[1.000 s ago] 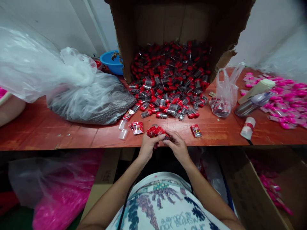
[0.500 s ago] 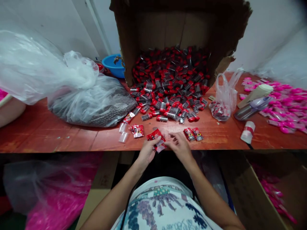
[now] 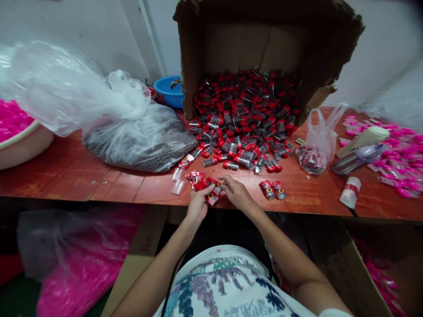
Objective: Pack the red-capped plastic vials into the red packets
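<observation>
Close to the front edge of the table, my left hand [image 3: 198, 203] is closed on a red printed packet [image 3: 213, 198], thumb on top. My right hand [image 3: 237, 193] has its fingers pinched at the packet's right edge; whether anything else is between them is too small to tell. Just behind and left of the held packet lie more red printed packets [image 3: 195, 177]. Two small clear plastic pieces [image 3: 178, 187] rest left of them. To the right of my right hand, two red and dark packets [image 3: 273, 189] lie side by side.
A torn cardboard box [image 3: 191, 57] spills red-capped clear containers [image 3: 244, 154] onto the red table [image 3: 132, 189]. At left stands a plastic bag [image 3: 142, 141] of dark pieces. A knotted bag [image 3: 312, 154], a bottle [image 3: 358, 158], a white roll [image 3: 350, 192] and pink items [image 3: 399, 154] are at right.
The view has shifted, so the table things appear further right. Both hands have moved left over the table with the packet, nearer the loose red packets. My right fingers have closed at its edge.
</observation>
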### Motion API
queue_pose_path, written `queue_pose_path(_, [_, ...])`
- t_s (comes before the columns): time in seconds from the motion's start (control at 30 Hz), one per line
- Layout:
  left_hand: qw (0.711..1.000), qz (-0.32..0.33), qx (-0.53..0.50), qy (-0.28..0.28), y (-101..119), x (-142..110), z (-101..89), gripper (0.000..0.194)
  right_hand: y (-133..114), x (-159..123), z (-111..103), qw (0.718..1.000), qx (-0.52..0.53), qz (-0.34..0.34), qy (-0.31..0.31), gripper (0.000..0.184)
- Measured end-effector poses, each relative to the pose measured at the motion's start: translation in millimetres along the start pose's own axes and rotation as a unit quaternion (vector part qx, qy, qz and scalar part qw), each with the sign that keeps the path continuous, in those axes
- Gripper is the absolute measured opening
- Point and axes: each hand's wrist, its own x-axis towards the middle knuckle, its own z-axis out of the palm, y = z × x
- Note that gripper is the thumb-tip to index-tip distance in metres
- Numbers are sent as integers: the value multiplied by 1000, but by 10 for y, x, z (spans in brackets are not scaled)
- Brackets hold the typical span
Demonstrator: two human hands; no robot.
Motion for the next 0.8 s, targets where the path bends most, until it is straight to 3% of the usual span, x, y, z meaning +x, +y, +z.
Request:
queue_pose_path(0.1, [999,-23,-15,35,65,4,1,19,167,176,-87,996,-74,-11,42,30])
queue_pose_path(0.2, [996,-74,-38,45,138,10,-1,12,390,358,-176,969,-220,6,117,32])
queue_pose_path(0.27, [992,-101,-57,45,178,19,-3,10,498,418,-206,957,-265,16,118,34])
queue_pose_path(0.4, [986,-125,-87,74,235,57,-7,11,488,300,-184,964,-249,13,94,28])
queue_pose_path(0.47, [983,-128,-97,84,252,80,-6,11,372,138,-140,978,-184,12,102,26])
queue_pose_path(0.57, [983,-125,-108,83,252,114,4,11,125,-149,-34,988,45,40,140,29])
queue_pose_path(0.67, [983,-116,-118,73,220,137,24,10,-98,-368,97,961,223,82,140,32])
queue_pose_path(0.8, [986,-109,-110,61,171,115,71,9,-211,-446,224,933,302,124,153,34])
